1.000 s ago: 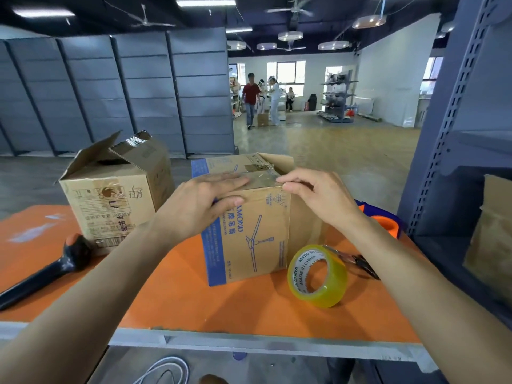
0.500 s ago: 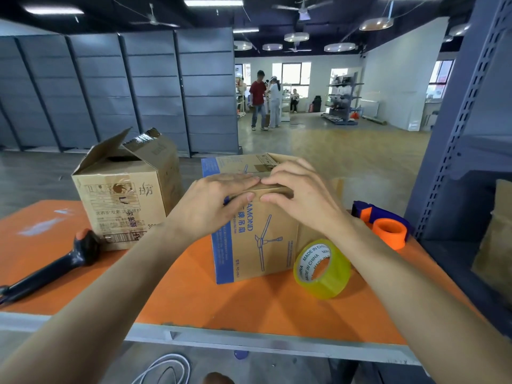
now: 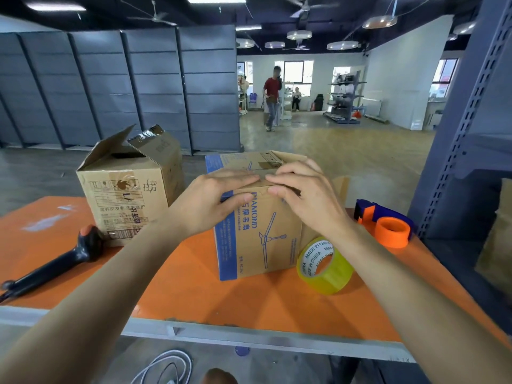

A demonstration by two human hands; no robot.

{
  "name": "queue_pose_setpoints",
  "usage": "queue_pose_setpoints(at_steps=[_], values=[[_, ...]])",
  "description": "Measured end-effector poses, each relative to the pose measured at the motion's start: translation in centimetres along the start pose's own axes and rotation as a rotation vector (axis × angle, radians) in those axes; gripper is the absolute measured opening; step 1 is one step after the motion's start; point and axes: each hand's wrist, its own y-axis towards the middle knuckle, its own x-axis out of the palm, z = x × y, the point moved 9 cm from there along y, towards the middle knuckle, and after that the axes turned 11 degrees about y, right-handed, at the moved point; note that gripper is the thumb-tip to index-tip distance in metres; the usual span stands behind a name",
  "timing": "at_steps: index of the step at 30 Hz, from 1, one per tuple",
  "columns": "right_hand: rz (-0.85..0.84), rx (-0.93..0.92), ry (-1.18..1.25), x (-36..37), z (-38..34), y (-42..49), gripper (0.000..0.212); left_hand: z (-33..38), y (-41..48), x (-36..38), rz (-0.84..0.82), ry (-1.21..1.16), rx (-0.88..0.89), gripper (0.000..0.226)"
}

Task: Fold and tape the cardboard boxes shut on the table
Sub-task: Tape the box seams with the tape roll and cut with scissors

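Tape roll [image 3: 324,266] is stood on edge on the table [image 3: 194,295], touching or just beside the fan-printed box [image 3: 257,231] at mid-table. The box top is pressed down at its front edge by left hand [image 3: 210,200] and right hand [image 3: 307,195]; fingers laid on the flaps, nothing gripped. Seam is best pinned flush by one hand while tape is fetched. Second box [image 3: 127,189], far left: flaps up.

Left hand [image 3: 210,203] and right hand [image 3: 304,198] lie palm-down side by side, fingers loosely extended, fingertips [image 3: 253,177] almost meeting.
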Motion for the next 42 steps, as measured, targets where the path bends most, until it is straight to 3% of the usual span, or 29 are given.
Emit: queue_pose_setpoints(at_steps=[8, 20, 25, 29, 32, 34, 37, 42], values=[[-0.013, -0.014, 0.017, -0.4, -0.1, -0.4, 0.024, -1.9, -1.6, 0.2, 0.051, -0.149, -0.114, 0.054], [-0.047, 0.027, 0.008, -0.8, 0.4, -0.9, 0.033, -2.1, -1.4, -0.2, -0.089, -0.168, -0.123, 0.040], [-0.074, 0.119, -0.015, -3.2, 1.7, -1.7, 0.037, -0.1, -0.5, -1.0, 0.010, 0.049, -0.076, 0.037], [-0.153, 0.134, -0.044, -3.5, 1.9, -1.5, 0.036, 2.5, 1.3, -0.2, -0.012, 0.381, -0.094, 0.054], [-0.149, 0.093, -0.044, -3.6, 1.5, -1.6, 0.039, 4.1, 3.1, 0.6, -0.038, 0.346, -0.061, 0.061], [-0.130, 0.059, -0.053, -3.5, 1.4, -1.7, 0.042, 4.5, 4.4, 2.1, -0.141, 0.333, -0.027, 0.065], [-0.121, 0.018, -0.079, -2.9, 1.6, -1.9, 0.045, 4.2, 5.8, 4.0, -0.257, 0.467, 0.013, 0.067], [-0.193, 0.045, -0.246, -1.7, 3.1, -2.2, 0.064, 3.8, 6.3, 5.0, -0.277, 0.581, -0.006, 0.076]])
